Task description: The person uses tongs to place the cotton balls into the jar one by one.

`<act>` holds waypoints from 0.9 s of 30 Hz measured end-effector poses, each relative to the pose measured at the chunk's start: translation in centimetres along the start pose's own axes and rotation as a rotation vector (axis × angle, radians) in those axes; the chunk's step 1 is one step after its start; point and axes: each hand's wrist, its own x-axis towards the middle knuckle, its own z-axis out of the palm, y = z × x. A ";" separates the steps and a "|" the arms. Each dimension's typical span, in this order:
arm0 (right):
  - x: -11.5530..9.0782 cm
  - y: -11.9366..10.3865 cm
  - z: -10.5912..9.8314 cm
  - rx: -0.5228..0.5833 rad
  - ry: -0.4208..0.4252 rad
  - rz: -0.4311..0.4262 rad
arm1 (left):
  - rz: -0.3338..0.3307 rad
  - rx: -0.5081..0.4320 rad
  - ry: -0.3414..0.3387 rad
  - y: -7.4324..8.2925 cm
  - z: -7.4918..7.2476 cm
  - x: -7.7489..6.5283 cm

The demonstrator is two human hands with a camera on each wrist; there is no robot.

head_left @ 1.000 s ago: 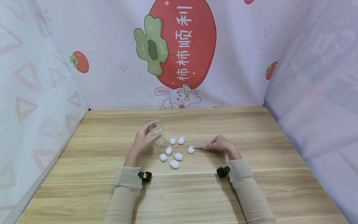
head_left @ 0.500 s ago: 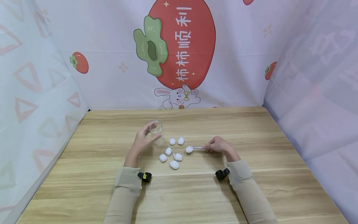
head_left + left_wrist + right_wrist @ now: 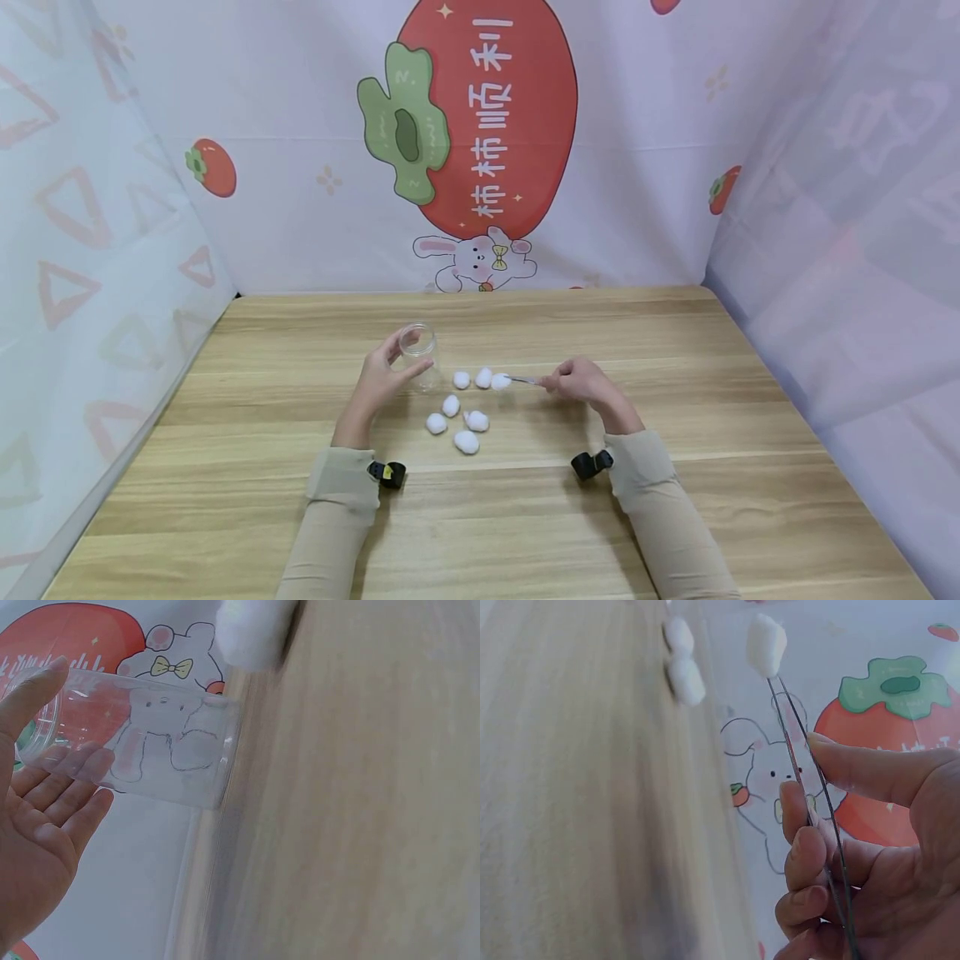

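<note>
My left hand (image 3: 381, 377) grips a clear, open-topped jar (image 3: 169, 746) near its rim, thumb on one side and fingers on the other. The jar stands upright on the table and nothing shows inside it. My right hand (image 3: 579, 382) holds metal tweezers (image 3: 825, 795) between thumb and fingers. Their tips pinch a white cotton ball (image 3: 766, 646), raised off the table in the right wrist view. In the head view that cotton ball overlaps the edge of another cotton ball (image 3: 484, 378), which lies beside a further one (image 3: 461, 380) just right of the jar.
Several more cotton balls (image 3: 467, 442) lie on the wooden table (image 3: 480, 533) in front of the jar. Printed cloth walls (image 3: 285, 225) rise behind the table and at both sides. Each wrist wears a black camera (image 3: 591, 465) on a strap.
The right hand has moved left and away from the body, carrying the cotton ball in the tweezers up off the table toward the jar. The left hand and jar have stayed put.
</note>
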 end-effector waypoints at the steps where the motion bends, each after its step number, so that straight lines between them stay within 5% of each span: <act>1: 0.0 -0.2 0.0 0.011 0.001 0.000 | 0.001 0.000 -0.001 0.0 0.0 0.0; 27: 0.0 -4.8 -0.2 0.055 0.026 -0.109 | 0.018 -0.011 0.000 0.0 0.0 0.0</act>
